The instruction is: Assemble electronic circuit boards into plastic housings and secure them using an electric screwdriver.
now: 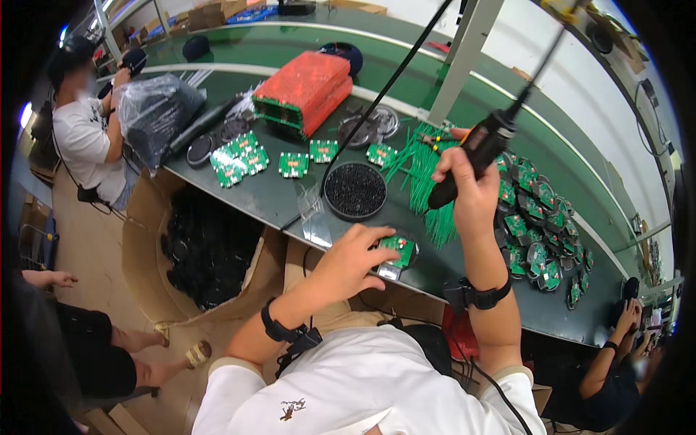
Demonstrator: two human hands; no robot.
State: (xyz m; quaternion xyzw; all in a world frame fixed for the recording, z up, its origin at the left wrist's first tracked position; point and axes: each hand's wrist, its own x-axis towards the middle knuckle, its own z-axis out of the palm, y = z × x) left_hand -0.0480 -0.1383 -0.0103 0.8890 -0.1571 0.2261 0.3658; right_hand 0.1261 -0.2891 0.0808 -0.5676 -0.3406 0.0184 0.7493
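In my right hand (pixel 475 185) is a black electric screwdriver (pixel 487 141), raised above the table and tilted, its fingers wrapped round the body. My left hand (pixel 351 264) rests at the table's near edge, fingers spread around the left side of a green circuit board (pixel 400 250) that sits in a round part. Just beyond that hand stands a round black dish (pixel 355 191) filled with small dark pieces, probably screws. Green wires or ties (pixel 428 188) lie in a loose bunch behind the screwdriver, with pliers (pixel 433 139) among them.
Several round parts with green boards (pixel 533 217) are heaped at the right. Red-wrapped stacked boards (pixel 304 90) stand at the back, and loose boards (pixel 239 159) lie left of the dish. A cardboard box (pixel 148 250) of black parts stands at lower left. Other people are nearby on both sides.
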